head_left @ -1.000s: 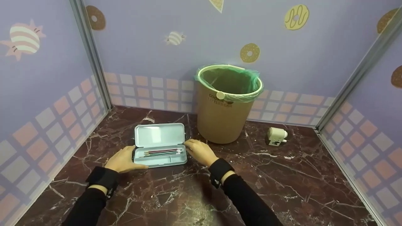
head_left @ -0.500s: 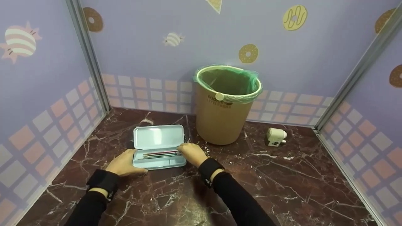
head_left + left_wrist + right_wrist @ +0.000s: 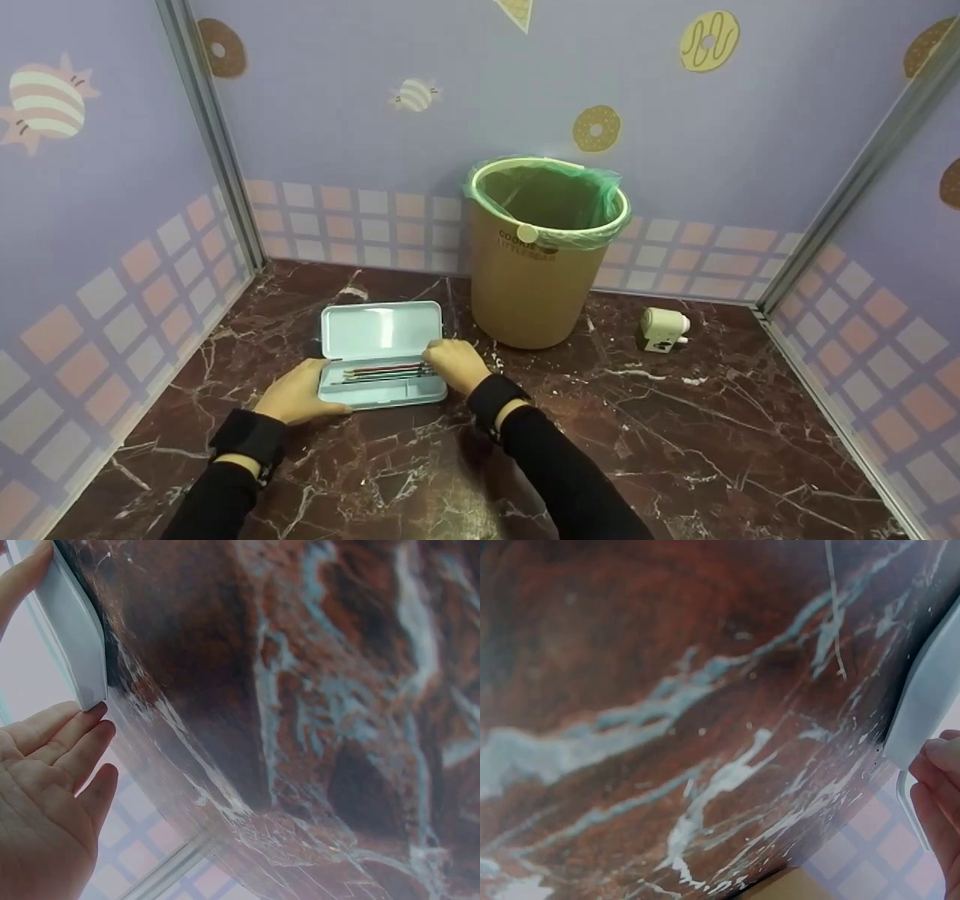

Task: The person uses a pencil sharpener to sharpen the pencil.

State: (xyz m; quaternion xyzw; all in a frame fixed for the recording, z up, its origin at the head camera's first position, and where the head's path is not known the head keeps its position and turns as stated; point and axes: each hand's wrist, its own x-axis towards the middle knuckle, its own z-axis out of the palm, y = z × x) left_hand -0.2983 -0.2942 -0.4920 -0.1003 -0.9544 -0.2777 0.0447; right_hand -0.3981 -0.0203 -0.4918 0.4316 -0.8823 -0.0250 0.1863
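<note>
A pale blue pencil case [image 3: 381, 330] lies on the marble-patterned table with its lid raised at the back. Several pencils [image 3: 382, 371] lie lengthwise in its rear compartment. My left hand [image 3: 296, 391] holds the case's left end, thumb along the front side; in the left wrist view its extended fingertips [image 3: 94, 716] meet a corner of the case. My right hand [image 3: 457, 365] reaches over the right end with curled fingers, pinching at the pencils' right ends, which it hides. The right wrist view has those fingers [image 3: 934, 799] bent over the edge of the case.
A tan bin [image 3: 532, 300] with a green liner stands behind the right hand, close to the back wall. Farther right is a small cream pencil sharpener [image 3: 664, 330] with a knob. Patterned wall panels [image 3: 360, 135] enclose the table's back and sides.
My right hand has moved from the case's right side inward over the pencil ends and bent its fingers there. The left hand keeps its place on the case.
</note>
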